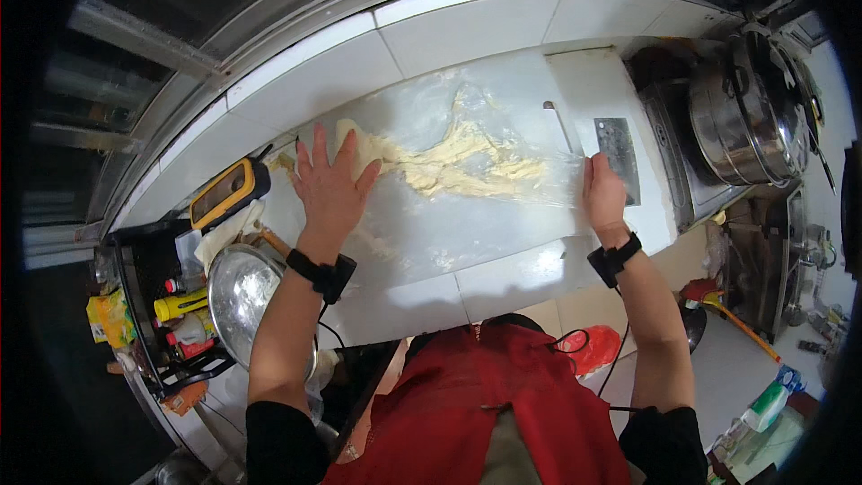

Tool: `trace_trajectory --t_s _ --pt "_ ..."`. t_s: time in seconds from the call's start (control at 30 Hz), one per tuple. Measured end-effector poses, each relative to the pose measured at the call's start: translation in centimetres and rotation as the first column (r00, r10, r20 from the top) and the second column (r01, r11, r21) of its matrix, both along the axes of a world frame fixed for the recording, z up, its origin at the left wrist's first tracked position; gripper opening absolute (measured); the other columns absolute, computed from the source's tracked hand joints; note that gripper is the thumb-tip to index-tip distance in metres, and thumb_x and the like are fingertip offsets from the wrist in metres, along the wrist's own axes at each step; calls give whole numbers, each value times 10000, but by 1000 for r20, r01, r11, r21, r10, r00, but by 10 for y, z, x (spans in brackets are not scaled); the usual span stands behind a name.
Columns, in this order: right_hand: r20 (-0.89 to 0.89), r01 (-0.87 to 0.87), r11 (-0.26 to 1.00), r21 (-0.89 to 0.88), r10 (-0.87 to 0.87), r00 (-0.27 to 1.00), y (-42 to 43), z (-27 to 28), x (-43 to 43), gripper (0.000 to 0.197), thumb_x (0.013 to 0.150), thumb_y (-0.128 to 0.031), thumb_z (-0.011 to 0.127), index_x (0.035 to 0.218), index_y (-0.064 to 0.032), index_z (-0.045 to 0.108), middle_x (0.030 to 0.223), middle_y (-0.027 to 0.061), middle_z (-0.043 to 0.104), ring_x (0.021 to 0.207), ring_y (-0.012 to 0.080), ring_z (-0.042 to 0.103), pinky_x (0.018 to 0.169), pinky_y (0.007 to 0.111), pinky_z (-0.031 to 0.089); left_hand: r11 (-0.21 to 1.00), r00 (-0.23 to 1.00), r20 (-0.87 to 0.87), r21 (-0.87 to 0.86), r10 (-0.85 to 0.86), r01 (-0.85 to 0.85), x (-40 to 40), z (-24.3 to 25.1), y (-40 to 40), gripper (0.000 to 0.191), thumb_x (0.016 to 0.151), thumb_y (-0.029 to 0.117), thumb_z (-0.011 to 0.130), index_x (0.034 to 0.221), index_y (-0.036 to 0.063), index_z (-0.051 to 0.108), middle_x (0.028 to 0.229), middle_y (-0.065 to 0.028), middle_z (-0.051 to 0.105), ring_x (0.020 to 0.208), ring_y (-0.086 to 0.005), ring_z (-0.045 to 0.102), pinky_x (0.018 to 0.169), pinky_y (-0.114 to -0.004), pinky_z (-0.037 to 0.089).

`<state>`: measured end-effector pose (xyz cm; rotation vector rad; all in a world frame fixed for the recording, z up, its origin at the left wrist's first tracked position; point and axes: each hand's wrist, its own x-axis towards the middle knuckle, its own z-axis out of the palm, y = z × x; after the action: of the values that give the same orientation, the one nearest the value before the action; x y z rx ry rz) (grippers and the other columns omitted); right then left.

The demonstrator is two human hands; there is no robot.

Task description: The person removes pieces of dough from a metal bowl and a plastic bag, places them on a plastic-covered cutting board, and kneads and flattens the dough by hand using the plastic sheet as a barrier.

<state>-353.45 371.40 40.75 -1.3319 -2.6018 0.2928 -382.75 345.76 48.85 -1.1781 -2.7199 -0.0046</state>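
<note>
Pale yellow dough lies stretched in uneven strands on a translucent mat over a white tiled counter. My left hand rests flat, fingers spread, at the dough's left end and covers part of it. My right hand is closed on the gathered end of clear plastic film. This film runs taut from the fist towards the dough; whether it wraps the dough or only sticks to it, I cannot tell. Just beyond my right hand is a flat metal dough scraper.
A steel pot stands on a stove at the right. On the left are a metal bowl, a yellow-and-black device and a black rack with bottles. White tiled wall borders the counter's far side.
</note>
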Motion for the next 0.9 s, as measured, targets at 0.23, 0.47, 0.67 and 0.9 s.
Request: trace_trajectory --t_s 0.23,0.47,0.67,0.9 --pt "-186 -1 999 -53 -9 982 -28 7 11 174 969 -212 462 887 -58 464 672 211 605 610 430 592 529 519 461 573 430 402 369 -808 732 115 -44 96 460 928 319 525 1314 70 501 1399 -55 466 1344 -197 363 1126 -390 268" --pt "-25 -53 996 69 55 998 -14 0 30 146 958 -200 475 881 -76 481 645 177 608 547 363 605 470 465 464 415 334 340 203 -879 887 67 -57 83 392 915 247 539 1270 81 534 1379 -26 482 1325 -172 389 1118 -367 281" --pt "42 -45 995 92 41 998 9 3 43 118 943 -195 490 930 -77 495 679 170 621 578 359 613 501 462 479 527 521 287 -64 -804 847 7 -32 30 350 866 168 611 1204 81 582 1306 -50 537 1279 -197 446 1076 -370 349" --pt "22 23 1000 13 -23 1000 8 -6 56 155 945 -215 489 959 -63 511 682 169 629 606 349 626 515 458 491 866 756 422 229 -500 445 2 -22 15 315 880 121 573 1180 23 582 1237 -131 576 1155 -290 545 1009 -424 414"
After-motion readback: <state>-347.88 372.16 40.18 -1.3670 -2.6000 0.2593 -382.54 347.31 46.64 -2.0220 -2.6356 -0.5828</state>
